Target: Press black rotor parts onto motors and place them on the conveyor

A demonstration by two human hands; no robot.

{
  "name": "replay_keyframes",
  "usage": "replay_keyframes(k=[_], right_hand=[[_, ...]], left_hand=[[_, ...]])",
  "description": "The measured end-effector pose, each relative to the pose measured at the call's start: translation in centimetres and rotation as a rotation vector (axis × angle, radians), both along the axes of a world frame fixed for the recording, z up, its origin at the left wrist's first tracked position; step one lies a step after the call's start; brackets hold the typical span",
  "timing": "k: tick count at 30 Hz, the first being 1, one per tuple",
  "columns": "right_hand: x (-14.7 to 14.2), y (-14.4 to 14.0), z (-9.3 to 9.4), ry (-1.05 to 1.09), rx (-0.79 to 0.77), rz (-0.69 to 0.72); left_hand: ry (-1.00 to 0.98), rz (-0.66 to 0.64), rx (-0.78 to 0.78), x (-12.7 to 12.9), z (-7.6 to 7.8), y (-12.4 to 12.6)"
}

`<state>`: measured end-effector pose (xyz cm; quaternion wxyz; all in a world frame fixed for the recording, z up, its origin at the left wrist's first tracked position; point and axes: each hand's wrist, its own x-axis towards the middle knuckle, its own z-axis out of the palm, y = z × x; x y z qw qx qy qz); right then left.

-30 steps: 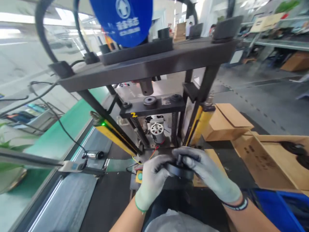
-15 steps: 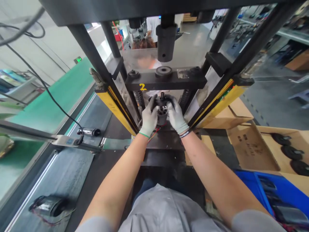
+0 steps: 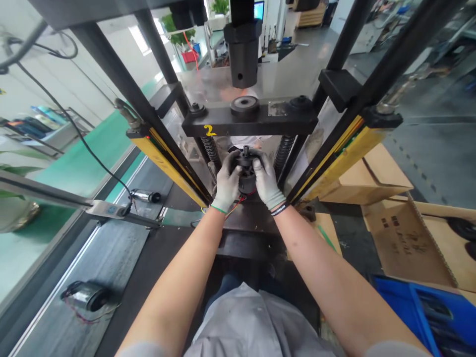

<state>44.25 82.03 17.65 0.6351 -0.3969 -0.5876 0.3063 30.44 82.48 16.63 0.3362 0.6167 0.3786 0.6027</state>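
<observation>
My left hand [image 3: 228, 184], in a pale glove with dark fingertips, grips the left side of a black round motor end cap [image 3: 244, 160]. My right hand [image 3: 266, 182], gloved alike, holds its right side. A short round stub stands up from the cap's middle. Right under the cap is an upright dark motor body [image 3: 246, 185], and I cannot tell whether the two fully meet. Thin red and yellow wires [image 3: 241, 199] come out at the motor's base. Above my hands runs the black press crossbar [image 3: 249, 124], marked with a yellow 2. The press ram [image 3: 242, 59] hangs over it.
Yellow guard bars [image 3: 169, 166] flank the press posts. On the left conveyor [image 3: 122, 248] lie two motors, one nearer [image 3: 86, 296] and one farther [image 3: 146, 196]. To the right are cardboard boxes [image 3: 405, 238] and a blue bin [image 3: 409, 302]. A person is partly visible behind the press.
Both hands have brought the end cap down closer to the motor body, and the gap between them has shrunk. The camera view has shifted slightly.
</observation>
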Motion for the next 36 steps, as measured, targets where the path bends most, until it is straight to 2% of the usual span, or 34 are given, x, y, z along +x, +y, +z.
replay_keyframes(k=[4,10,13,22,28,32,36], right_hand=[[0.1,-0.1,0.1,0.072,0.016,0.023],[0.1,0.0,-0.2,0.175,-0.012,0.052],[0.0,0.3,-1.0,0.177,-0.038,0.051],[0.2,1.2,-2.4,0.13,0.014,0.065],[0.0,1.8,-2.7,0.213,0.002,0.05],[0.0,2.0,-2.6,0.206,0.036,0.064],[0.0,1.9,-2.4,0.193,0.002,0.042]], left_hand=[[-0.054,-0.036,-0.039,0.0,0.6,0.1],[-0.058,0.016,-0.031,1.0,1.4,-0.2],[-0.073,0.002,-0.028,1.2,1.4,-0.4],[-0.115,-0.011,-0.021,1.3,1.3,-0.8],[-0.139,-0.039,-0.031,1.3,0.9,-0.6],[-0.161,-0.037,-0.031,1.4,0.6,-0.4],[-0.148,-0.033,-0.036,1.5,0.6,-0.2]])
